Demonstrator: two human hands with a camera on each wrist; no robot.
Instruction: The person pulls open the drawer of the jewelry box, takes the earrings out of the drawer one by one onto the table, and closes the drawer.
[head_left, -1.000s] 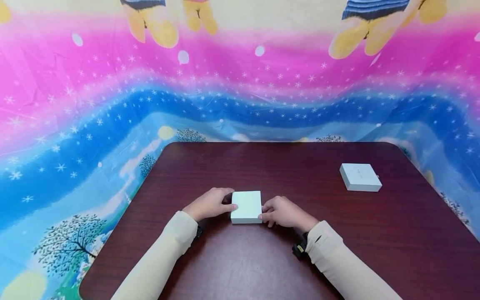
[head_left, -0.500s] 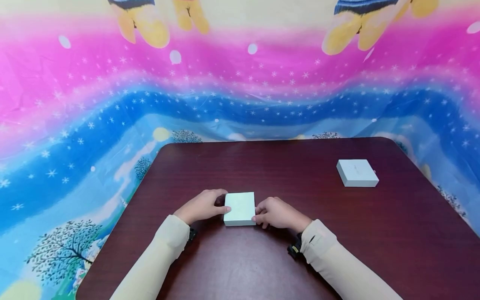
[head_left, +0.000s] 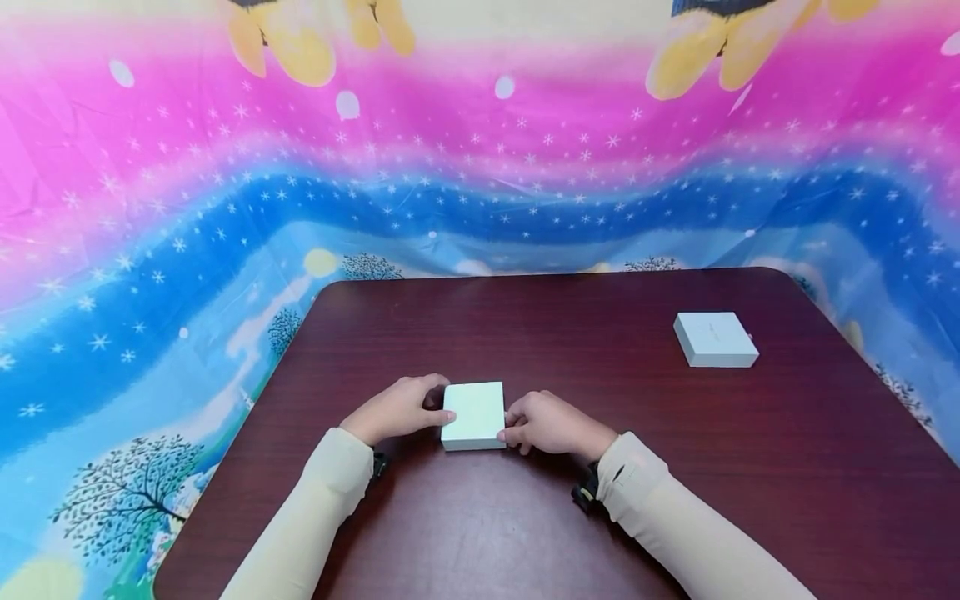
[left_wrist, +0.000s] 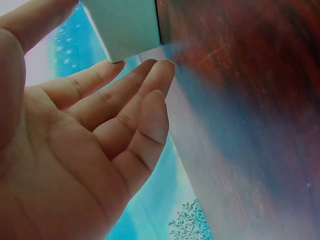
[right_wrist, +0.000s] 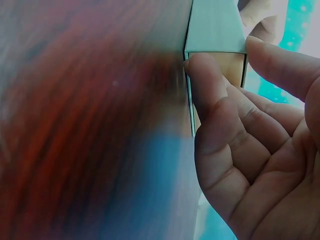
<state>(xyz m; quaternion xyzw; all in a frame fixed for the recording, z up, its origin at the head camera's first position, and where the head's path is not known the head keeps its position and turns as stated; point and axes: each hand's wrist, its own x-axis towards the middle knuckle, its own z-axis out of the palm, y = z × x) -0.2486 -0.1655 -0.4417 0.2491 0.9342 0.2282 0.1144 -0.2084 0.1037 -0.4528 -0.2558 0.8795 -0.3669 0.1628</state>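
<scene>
Box [head_left: 474,415], white, lies flat on the dark worktop [head_left: 480,529], midway between the two hands. Left hand [head_left: 399,408] at its left side: thumb over the top edge, forefinger at a lower corner, pinching it; the other fingers [left_wrist: 145,120] bend loosely, apart from it.

Right hand [head_left: 558,423] at the opposite end. Thumb at one edge of the outer shell, a fingertip by the other, so the fingers appear to hold across that end, the rest curled. Right wrist view shows a tan panel [right_wrist: 231,67] set inside the white shell, partly behind a finger. Whether any pull tab is pinched, cannot tell.

Second box [head_left: 716,337], also white, with small print on top, sits well apart, toward the far right; no hand on it. Patterned cloth [head_left: 480,142] hangs behind.

Judgement: step in hand looks like steadying the shell while working at its end. Next move seems to call for a firm left hold and a straight, gentle right-hand pull or push on the inner part.
</scene>
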